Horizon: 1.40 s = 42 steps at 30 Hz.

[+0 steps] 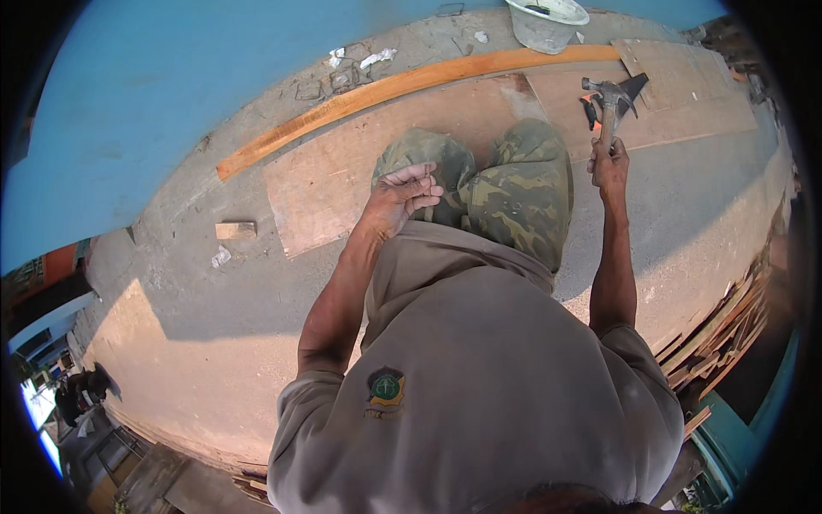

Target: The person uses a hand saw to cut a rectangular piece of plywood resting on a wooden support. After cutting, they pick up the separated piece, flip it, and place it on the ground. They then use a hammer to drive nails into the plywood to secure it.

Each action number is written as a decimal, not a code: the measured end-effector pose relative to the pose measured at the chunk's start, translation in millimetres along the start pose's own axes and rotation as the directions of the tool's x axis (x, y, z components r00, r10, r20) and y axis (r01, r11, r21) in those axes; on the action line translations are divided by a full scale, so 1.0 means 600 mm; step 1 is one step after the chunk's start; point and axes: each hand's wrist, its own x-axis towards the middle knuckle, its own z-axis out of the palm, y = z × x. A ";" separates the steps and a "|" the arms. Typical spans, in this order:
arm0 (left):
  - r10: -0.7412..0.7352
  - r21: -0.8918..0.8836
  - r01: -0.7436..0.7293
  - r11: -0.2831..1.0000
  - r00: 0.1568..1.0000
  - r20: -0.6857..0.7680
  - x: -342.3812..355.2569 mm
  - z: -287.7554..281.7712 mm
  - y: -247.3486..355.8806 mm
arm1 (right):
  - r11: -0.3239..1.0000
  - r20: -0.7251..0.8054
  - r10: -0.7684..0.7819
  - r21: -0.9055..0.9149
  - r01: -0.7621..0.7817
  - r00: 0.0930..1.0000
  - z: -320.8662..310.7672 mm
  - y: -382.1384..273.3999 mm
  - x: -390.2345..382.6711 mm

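Observation:
My right hand [610, 164] grips the wooden handle of a claw hammer [610, 93], its head upward. Just beyond it lie a dark saw blade [634, 86] and an orange-and-black handle [590, 111], partly behind the hammer. My left hand [409, 190] is closed in a loose pinch over my camouflage-trousered knee [419, 146]; whatever it may hold is too small to make out. My knees rest at a plywood sheet [312, 197] on the concrete. A long orange wooden board [282, 137] lies along the sheet's far side.
A white bucket [544, 30] stands at the back by a blue wall [128, 103]. Another plywood piece [676, 73] lies at right. A short wood block [235, 230] sits at left. Stacked wooden strips [719, 330] line the lower right. Dark, unclear objects [81, 398] sit at lower left.

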 end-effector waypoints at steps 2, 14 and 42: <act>-0.044 -0.032 0.047 0.998 0.995 0.088 0.063 0.004 0.009 | 0.999 -0.053 -0.014 -0.037 0.012 0.999 -0.048 -0.016 -0.030; 0.138 0.042 -0.238 0.970 0.399 -0.907 -0.038 -0.339 -0.158 | 0.975 -0.072 0.186 -0.113 -0.193 0.980 -0.076 0.076 -0.250; 0.601 0.619 0.440 0.651 0.201 -0.774 -0.324 -0.448 -0.492 | -0.185 0.737 0.230 0.674 0.715 -0.635 0.736 -0.073 -0.581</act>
